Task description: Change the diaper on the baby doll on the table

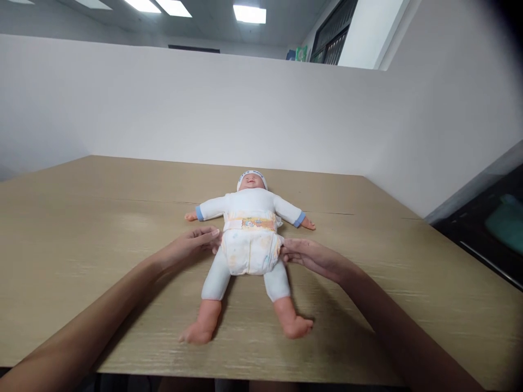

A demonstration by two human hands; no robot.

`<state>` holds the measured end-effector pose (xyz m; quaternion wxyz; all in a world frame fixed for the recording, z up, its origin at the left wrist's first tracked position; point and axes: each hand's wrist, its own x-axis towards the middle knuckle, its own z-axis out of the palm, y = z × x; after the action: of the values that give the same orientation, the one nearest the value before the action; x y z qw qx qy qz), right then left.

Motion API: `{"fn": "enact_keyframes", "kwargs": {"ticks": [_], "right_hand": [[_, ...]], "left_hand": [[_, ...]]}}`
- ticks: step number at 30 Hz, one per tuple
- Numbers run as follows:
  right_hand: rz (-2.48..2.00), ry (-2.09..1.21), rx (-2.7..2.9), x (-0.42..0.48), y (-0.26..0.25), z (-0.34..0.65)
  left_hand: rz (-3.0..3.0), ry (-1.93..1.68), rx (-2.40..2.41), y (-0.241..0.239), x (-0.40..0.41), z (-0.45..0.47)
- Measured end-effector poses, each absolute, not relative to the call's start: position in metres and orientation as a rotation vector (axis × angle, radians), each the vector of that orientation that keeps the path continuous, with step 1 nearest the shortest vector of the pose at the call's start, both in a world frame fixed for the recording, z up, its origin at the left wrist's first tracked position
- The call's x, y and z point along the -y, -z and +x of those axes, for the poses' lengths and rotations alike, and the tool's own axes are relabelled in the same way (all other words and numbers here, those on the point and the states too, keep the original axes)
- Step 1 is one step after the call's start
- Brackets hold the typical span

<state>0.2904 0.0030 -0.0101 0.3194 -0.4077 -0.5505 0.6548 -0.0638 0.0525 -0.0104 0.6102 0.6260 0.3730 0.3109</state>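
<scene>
A baby doll (249, 204) in a white suit with blue cuffs lies on its back in the middle of a wooden table (102, 218), head pointing away from me. It wears a white diaper (250, 251) with an orange patterned waistband. My left hand (192, 244) rests against the diaper's left side with fingers stretched out. At the diaper's right side lies my right hand (308, 255), fingertips touching the edge, fingers extended. Neither hand grips anything that I can see.
A white partition wall (245, 103) stands behind the table. A dark surface with a teal object (506, 223) lies off the table's right edge. The near table edge runs along the bottom of the view.
</scene>
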Motion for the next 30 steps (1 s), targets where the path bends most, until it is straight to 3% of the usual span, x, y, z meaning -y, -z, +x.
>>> {"fn": "enact_keyframes", "kwargs": {"ticks": [2, 6, 10, 22, 30], "right_hand": [[-1.133, -1.626, 1.506, -0.009, 0.011, 0.302], [-1.209, -1.122, 1.49, -0.025, 0.02, 0.309], [-1.157, -0.818, 1.416, -0.046, 0.03, 0.29], [-1.073, -0.656, 1.775, -0.068, 0.037, 0.251], [-1.08, -0.8, 1.593, -0.072, 0.036, 0.243]], "left_hand": [[1.484, -0.823, -0.896, 0.016, -0.057, -0.066], [1.695, -1.063, -1.073, 0.027, -0.067, -0.06], [1.841, -1.097, -1.027, 0.027, -0.081, -0.042], [2.164, -1.029, -0.909, 0.021, -0.093, -0.033], [1.854, -1.114, -0.99, 0.029, -0.095, -0.022]]}}
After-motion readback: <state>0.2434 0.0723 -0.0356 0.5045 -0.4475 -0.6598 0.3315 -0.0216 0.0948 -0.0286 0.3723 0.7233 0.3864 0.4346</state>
